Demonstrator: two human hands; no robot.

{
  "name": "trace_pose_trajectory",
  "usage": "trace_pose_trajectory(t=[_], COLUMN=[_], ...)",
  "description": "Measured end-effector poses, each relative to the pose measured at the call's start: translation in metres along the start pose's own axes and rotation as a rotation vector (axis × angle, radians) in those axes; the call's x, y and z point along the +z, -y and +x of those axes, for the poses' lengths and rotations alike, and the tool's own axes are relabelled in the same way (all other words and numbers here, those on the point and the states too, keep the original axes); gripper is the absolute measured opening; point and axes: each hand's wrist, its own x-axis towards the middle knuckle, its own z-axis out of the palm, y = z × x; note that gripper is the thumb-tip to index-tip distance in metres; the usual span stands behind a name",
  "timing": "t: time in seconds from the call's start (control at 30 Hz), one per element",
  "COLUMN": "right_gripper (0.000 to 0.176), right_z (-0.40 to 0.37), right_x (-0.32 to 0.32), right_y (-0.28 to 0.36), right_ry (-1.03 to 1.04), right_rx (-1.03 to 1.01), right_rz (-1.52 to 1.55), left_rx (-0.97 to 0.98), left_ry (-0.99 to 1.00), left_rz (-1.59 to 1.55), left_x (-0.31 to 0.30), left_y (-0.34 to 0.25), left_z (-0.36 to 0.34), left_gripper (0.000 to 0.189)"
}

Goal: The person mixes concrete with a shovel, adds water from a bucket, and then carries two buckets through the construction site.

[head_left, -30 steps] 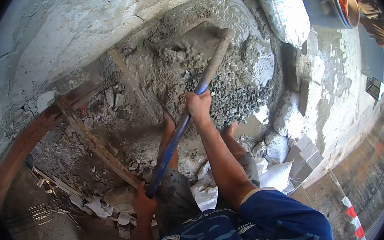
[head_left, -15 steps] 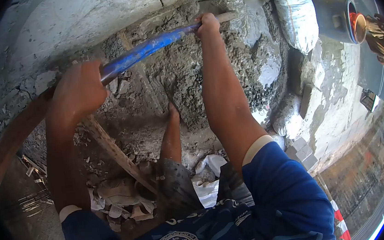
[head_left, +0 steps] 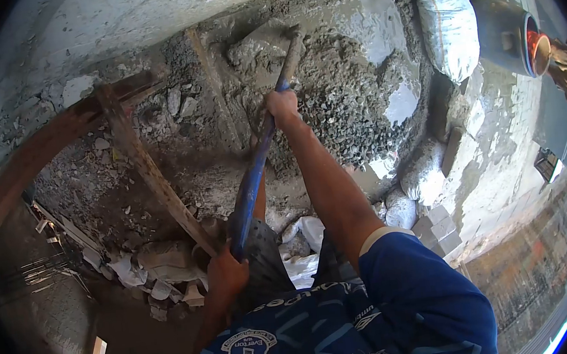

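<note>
By the left hand [head_left: 228,271], held low, the near end of the blue handle [head_left: 251,180] was clamped. The shaft was slanted forward and slightly rightward, its upper part gripped by the right hand [head_left: 282,105], well apart, arm extended. Ahead, nearer hand 2, the coated blade [head_left: 257,46] was surrounded by wet mix [head_left: 349,82].

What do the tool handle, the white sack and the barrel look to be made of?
Tool handle: wood or metal, unclear; blue coating, grey-smeared toward the head. White sack: probably woven plastic, given its shiny, creased skin. Barrel: likely plastic; smooth, dark wall.
</note>
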Motion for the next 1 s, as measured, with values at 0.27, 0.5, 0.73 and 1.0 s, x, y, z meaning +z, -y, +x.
trace_pose_trajectory(t=[0.27, 0.5, 0.73, 1.0], right_gripper=[0.009, 0.016, 0.023, 0.045], right_z=[-0.130, -0.011, 0.175, 0.102], right_x=[-0.111, -0.229, -0.270, -0.241], right_y=[-0.048, 0.061, 0.101, -0.017], right_ry=[-0.163, -0.353, -0.380, -0.439], right_rx=[0.022, -0.231, -0.359, -0.244], right_rz=[0.228, 0.029, -0.338, -0.534], left_rx=[0.039, 0.414, 0.528, 0.370], left_ry=[0.077, -0.160, -0.124, -0.007], left_rz=[0.015, -0.140, -0.211, -0.327], left_x=[0.059, 0.126, 0.171, 0.237], left_y=[0.055, -0.076, -0.219, -0.110], left_z=[-0.080, 0.065, 0.197, 0.103], left_gripper=[0.060, 0.051, 0.040, 0.032])
